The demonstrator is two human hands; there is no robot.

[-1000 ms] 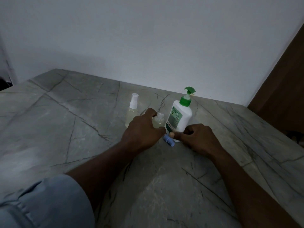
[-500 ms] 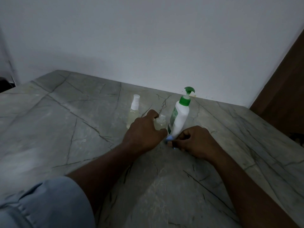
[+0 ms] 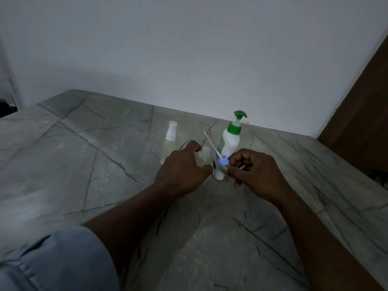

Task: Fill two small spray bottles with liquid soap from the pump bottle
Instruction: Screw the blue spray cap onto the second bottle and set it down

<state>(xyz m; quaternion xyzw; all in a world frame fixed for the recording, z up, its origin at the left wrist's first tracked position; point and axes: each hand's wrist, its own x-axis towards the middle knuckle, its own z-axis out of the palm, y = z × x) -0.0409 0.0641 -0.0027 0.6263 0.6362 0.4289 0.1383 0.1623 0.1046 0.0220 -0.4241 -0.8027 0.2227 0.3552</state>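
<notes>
Left hand (image 3: 182,171) curls round the open bottle (image 3: 203,158), which stands on the bench (image 3: 84,164). Probably it steadies the narrow threaded neck.

Right hand (image 3: 255,173) pinches the blue spray head (image 3: 223,162) between thumb and fingertips, just right of that neck. Its thin white tube (image 3: 210,142) slants up and left past the mouth, not inside it. Pale yellowish liquid shows in the bottle's clear body, so this looks like refitting, tube to be swung down first.

Pump bottle (image 3: 227,148) stands just behind both hands, within easy reach: opaque white plastic, green collar and spout, smooth rounded shoulders.

Capped bottle (image 3: 169,143) stands behind the left hand, set aside. It has a clear body, pale liquid and a whitish cap, and looks done.

Bench is grey stone with dark veins, a flat, dull finish.
</notes>
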